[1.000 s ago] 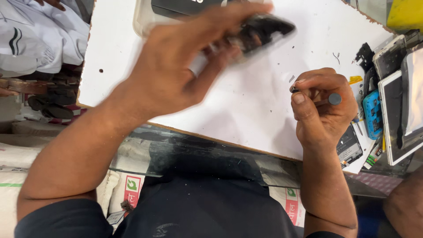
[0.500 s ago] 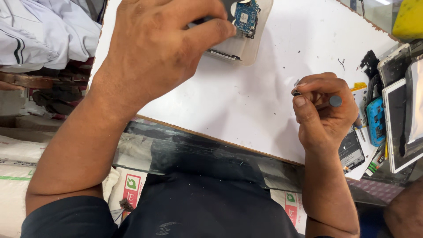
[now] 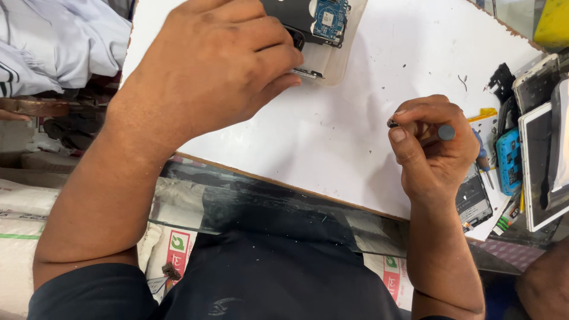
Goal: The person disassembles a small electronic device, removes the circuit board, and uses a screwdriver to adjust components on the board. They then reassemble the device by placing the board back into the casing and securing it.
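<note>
Pinning an opened phone [image 3: 323, 35] under the left hand [image 3: 219, 65]; right hand [image 3: 430, 142] grasps a screwdriver [image 3: 444, 133]; best pressed flat and steady.

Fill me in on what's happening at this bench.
A person is working on an opened phone on a white table. The left hand grips the phone at the table's far edge; its blue circuit board is exposed. The right hand is closed around a small screwdriver, off to the side and not touching the phone. More phone parts lie at the right edge.
</note>
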